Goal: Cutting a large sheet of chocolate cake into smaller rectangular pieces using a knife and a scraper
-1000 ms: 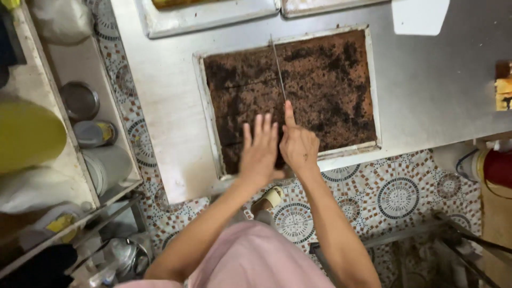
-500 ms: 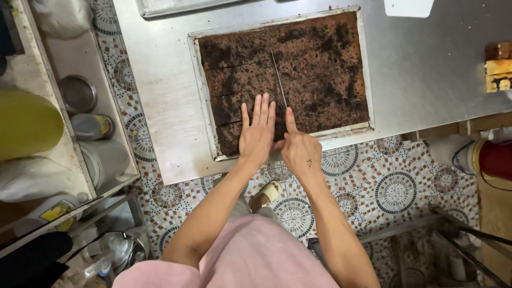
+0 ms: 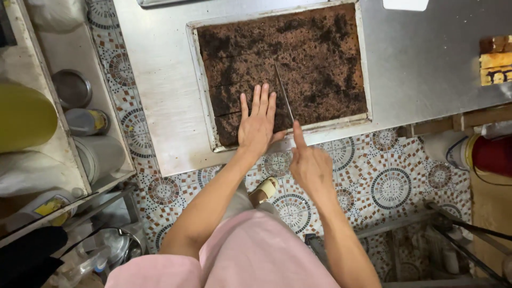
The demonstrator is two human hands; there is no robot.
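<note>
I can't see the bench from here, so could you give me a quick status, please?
Left hand flat on brown slab cake. Right hand shut on knife, blade in cake. Nothing blocking the tray.

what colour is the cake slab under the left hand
Dark brown, with blacker crumbly patches, on the cake slab; the head view shows it under the left hand.

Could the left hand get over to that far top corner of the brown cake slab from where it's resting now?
Probably yes. The left hand lies flat on the near edge of the cake slab, and nothing stands on the cake between it and the far corners. The knife, held by the right hand, sits just beside it.
</note>
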